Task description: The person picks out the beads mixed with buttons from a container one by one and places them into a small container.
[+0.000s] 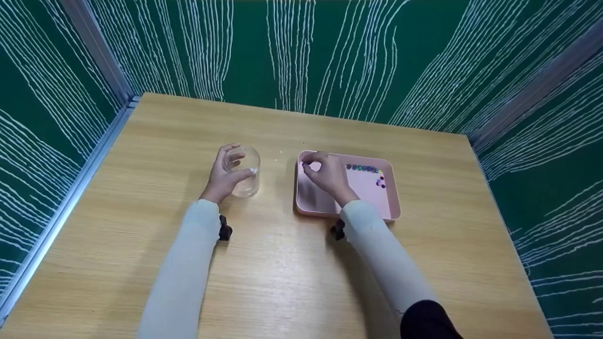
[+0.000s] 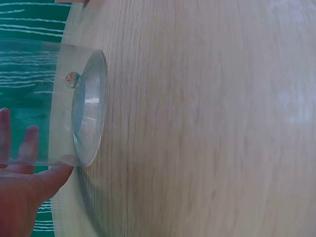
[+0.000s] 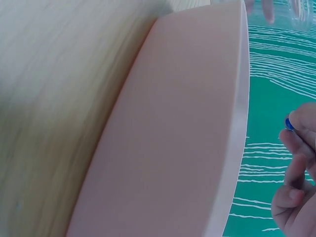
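Note:
My left hand (image 1: pixel 222 178) holds a clear glass cup (image 1: pixel 246 189) standing upright on the table, fingers round its far side and thumb across the near side. Inside the cup, near its base, lies a glass marble (image 2: pixel 72 80) with coloured swirls. Over the left part of a pink tray (image 1: pixel 395 200), my right hand (image 1: pixel 332 176) pinches a small blue marble (image 3: pixel 289 123) between thumb and index finger. A row of coloured marbles (image 1: pixel 362 168) lines the tray's far side, with a small cluster of several (image 1: pixel 380 182) near its right end.
The wooden table (image 1: pixel 278 263) carries the cup on the left and the tray on the right. Green panels (image 1: pixel 249 52) with white wavy lines enclose the far edge and both sides. A metal rail (image 1: pixel 70 202) runs along the left table edge.

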Action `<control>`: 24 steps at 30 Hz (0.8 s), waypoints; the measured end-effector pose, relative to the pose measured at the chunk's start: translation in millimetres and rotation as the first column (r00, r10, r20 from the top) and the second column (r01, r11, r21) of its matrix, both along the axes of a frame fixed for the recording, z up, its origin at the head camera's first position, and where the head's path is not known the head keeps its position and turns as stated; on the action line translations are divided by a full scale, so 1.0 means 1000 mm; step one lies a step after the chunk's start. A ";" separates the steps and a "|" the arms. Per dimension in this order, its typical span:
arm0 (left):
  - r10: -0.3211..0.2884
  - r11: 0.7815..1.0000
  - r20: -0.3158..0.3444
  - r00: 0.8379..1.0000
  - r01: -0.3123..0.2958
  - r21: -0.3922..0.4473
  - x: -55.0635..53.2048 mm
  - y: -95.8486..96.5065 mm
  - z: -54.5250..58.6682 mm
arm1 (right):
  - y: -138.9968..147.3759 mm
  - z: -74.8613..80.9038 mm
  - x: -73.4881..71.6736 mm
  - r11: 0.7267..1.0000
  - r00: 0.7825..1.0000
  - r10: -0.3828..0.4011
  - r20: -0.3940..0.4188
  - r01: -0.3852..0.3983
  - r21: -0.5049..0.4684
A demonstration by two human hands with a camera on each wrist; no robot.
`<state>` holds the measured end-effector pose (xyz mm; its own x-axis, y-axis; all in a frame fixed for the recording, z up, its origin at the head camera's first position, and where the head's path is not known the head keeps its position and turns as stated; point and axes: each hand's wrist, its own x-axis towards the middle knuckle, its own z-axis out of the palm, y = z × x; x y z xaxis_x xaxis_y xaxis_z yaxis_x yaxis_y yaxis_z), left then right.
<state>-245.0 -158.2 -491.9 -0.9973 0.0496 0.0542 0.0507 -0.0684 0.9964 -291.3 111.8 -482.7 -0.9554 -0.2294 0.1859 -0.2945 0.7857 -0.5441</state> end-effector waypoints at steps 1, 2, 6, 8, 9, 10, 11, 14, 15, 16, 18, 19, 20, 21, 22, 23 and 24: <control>-0.001 1.000 -0.002 1.000 0.001 0.004 0.000 0.000 0.000 | -0.001 0.000 0.000 1.000 1.000 0.000 -0.002 0.000 0.001; -0.003 1.000 -0.003 1.000 0.003 0.006 0.000 0.001 0.000 | -0.001 0.000 0.000 1.000 1.000 0.002 -0.005 -0.002 0.000; -0.013 1.000 -0.006 1.000 0.013 0.021 0.001 0.001 -0.002 | -0.004 -0.001 0.001 1.000 0.999 0.024 -0.035 -0.025 -0.014; -0.019 0.999 -0.014 1.000 0.019 0.026 0.001 0.001 -0.003 | -0.005 -0.002 0.001 0.999 0.997 0.037 -0.061 -0.038 -0.015; -0.019 0.999 -0.018 1.000 0.020 0.027 0.001 0.001 -0.003 | -0.005 -0.002 0.002 0.999 0.996 0.042 -0.073 -0.043 -0.013; -0.019 0.999 -0.020 1.000 0.020 0.027 0.001 0.002 -0.003 | -0.006 -0.003 0.002 0.999 0.995 0.048 -0.082 -0.049 -0.014; -0.019 0.999 -0.025 1.000 0.020 0.025 0.000 0.002 -0.003 | -0.006 -0.003 0.002 0.999 0.994 0.050 -0.092 -0.052 -0.013; -0.011 1.000 -0.030 0.999 0.012 0.024 0.000 0.002 -0.003 | -0.010 -0.002 0.003 0.999 0.997 0.044 -0.063 -0.046 -0.025; -0.008 1.000 -0.030 1.000 0.009 0.024 0.000 0.001 -0.002 | -0.011 -0.001 0.003 0.998 0.998 0.041 -0.046 -0.043 -0.035; -0.007 1.000 -0.028 1.000 0.007 0.021 -0.001 0.001 -0.002 | -0.012 0.000 0.003 0.998 0.999 0.039 -0.028 -0.040 -0.043; -0.004 1.000 -0.025 1.000 0.004 0.024 -0.001 0.001 -0.001 | -0.015 0.002 0.004 0.998 1.000 0.029 0.003 -0.029 -0.053; -0.002 1.000 -0.025 1.000 0.003 0.025 -0.001 0.001 -0.001 | -0.016 0.002 0.004 0.998 1.000 0.028 0.010 -0.028 -0.058; -0.002 1.000 -0.028 1.000 0.002 0.025 0.000 0.001 0.000 | -0.017 0.003 0.005 0.998 1.000 0.025 0.012 -0.024 -0.059; 0.000 1.000 -0.030 1.000 0.001 0.025 0.000 0.001 0.000 | -0.019 0.004 0.005 0.998 1.000 0.023 0.019 -0.022 -0.063; 0.001 1.000 -0.029 1.000 0.000 0.024 0.000 0.001 0.000 | -0.020 0.004 0.005 0.998 0.999 0.022 0.024 -0.021 -0.066; 0.002 1.000 -0.027 1.000 -0.001 0.027 0.000 0.002 -0.001 | -0.021 0.005 0.006 0.997 0.999 0.022 0.027 -0.020 -0.068; 0.003 1.000 -0.025 1.000 -0.003 0.025 0.000 0.002 -0.001 | -0.022 0.005 0.006 0.997 0.999 0.021 0.030 -0.019 -0.070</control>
